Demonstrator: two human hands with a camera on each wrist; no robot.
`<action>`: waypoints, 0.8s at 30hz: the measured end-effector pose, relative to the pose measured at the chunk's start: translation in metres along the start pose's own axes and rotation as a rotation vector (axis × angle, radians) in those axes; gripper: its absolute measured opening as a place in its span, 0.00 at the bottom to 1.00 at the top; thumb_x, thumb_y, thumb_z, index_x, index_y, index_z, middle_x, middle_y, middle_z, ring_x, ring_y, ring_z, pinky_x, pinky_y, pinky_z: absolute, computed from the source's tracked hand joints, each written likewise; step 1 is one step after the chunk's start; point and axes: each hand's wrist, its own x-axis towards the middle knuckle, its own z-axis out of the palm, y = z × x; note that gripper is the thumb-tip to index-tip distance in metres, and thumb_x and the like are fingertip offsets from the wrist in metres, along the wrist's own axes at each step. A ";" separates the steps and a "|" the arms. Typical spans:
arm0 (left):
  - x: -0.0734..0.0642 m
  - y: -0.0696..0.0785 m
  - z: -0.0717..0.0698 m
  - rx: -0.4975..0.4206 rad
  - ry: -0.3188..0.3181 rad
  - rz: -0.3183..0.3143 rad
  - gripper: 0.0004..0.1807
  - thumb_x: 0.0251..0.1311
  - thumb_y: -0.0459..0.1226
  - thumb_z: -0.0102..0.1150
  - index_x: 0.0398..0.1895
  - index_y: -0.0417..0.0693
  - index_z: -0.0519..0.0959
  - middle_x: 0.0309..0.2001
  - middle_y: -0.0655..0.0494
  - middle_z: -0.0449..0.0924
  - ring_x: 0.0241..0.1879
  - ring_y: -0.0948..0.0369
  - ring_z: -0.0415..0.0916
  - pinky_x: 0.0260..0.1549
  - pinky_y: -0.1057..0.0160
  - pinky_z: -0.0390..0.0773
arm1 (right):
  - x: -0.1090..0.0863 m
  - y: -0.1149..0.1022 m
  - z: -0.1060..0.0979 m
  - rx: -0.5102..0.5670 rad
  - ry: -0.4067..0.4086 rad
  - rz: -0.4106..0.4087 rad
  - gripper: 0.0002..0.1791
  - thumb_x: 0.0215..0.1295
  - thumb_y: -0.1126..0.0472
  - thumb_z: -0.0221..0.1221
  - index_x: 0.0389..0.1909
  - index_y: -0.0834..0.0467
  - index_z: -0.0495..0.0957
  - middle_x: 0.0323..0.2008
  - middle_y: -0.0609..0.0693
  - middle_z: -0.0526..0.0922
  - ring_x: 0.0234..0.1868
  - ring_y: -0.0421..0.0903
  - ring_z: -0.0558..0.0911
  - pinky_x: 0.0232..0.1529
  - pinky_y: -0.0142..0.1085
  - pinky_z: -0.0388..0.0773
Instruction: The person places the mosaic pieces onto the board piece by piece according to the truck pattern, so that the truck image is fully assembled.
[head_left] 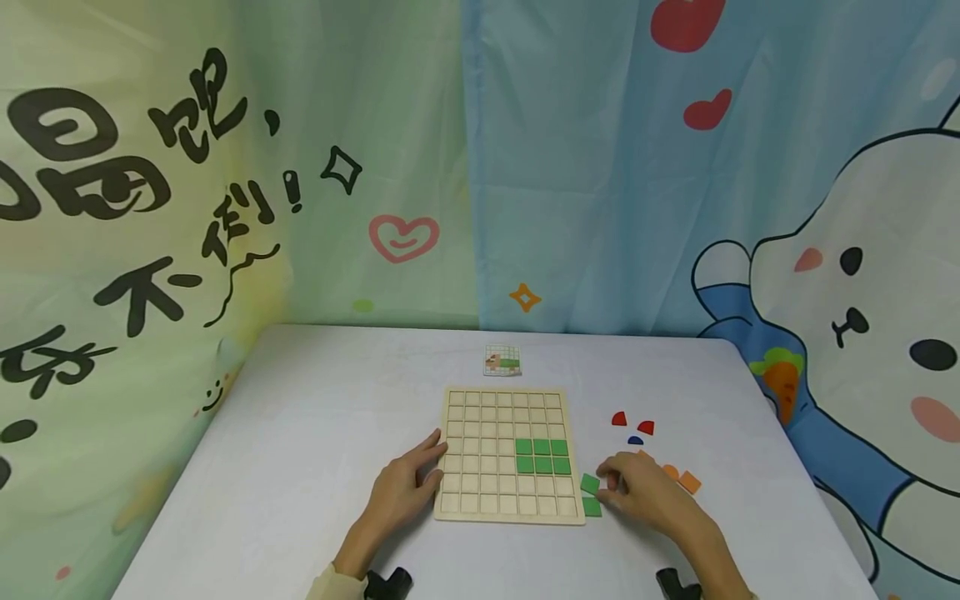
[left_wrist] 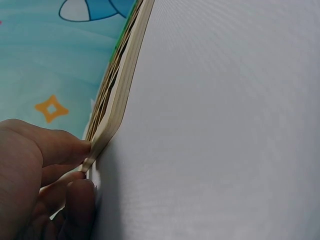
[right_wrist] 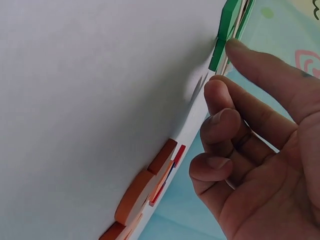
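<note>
A pale wooden grid board (head_left: 477, 481) lies on the white table, with a block of several green squares (head_left: 542, 447) set in its right half. At the board's left edge rests my left hand (head_left: 401, 487), fingertips and thumb against the rim; the left wrist view shows these fingertips (left_wrist: 82, 150) touching the wood. My right hand (head_left: 641, 492) is just right of the board, its thumb and bent fingers beside two loose green squares, an upper one (head_left: 590, 483) and a lower one (head_left: 592, 507). In the right wrist view nothing shows between thumb and index finger.
Several orange pieces (head_left: 689, 482) lie beyond the right hand, partly hidden by it. Farther back are two red pieces (head_left: 618, 418) and a blue half-round (head_left: 635, 440). Behind the board lies a small pattern card (head_left: 502, 361). A printed curtain (head_left: 570, 208) hangs behind the table.
</note>
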 end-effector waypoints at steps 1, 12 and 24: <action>0.000 0.000 0.000 0.001 0.000 0.000 0.25 0.69 0.33 0.64 0.68 0.44 0.81 0.76 0.53 0.74 0.15 0.73 0.59 0.18 0.71 0.63 | 0.000 -0.001 0.000 -0.001 -0.003 0.005 0.16 0.58 0.58 0.77 0.47 0.56 0.89 0.28 0.42 0.77 0.33 0.40 0.73 0.35 0.31 0.70; 0.000 0.001 0.000 -0.008 0.004 0.002 0.24 0.68 0.33 0.64 0.68 0.44 0.81 0.76 0.52 0.74 0.15 0.73 0.58 0.18 0.71 0.63 | 0.006 -0.003 0.001 -0.020 0.016 -0.010 0.16 0.59 0.59 0.77 0.47 0.58 0.89 0.27 0.43 0.77 0.33 0.40 0.72 0.34 0.31 0.70; -0.001 0.001 0.000 -0.005 0.007 0.001 0.24 0.68 0.33 0.64 0.68 0.44 0.81 0.76 0.53 0.74 0.15 0.73 0.58 0.19 0.71 0.62 | 0.010 -0.001 0.002 -0.010 0.026 0.003 0.15 0.61 0.59 0.75 0.47 0.60 0.89 0.28 0.44 0.77 0.33 0.41 0.72 0.33 0.31 0.69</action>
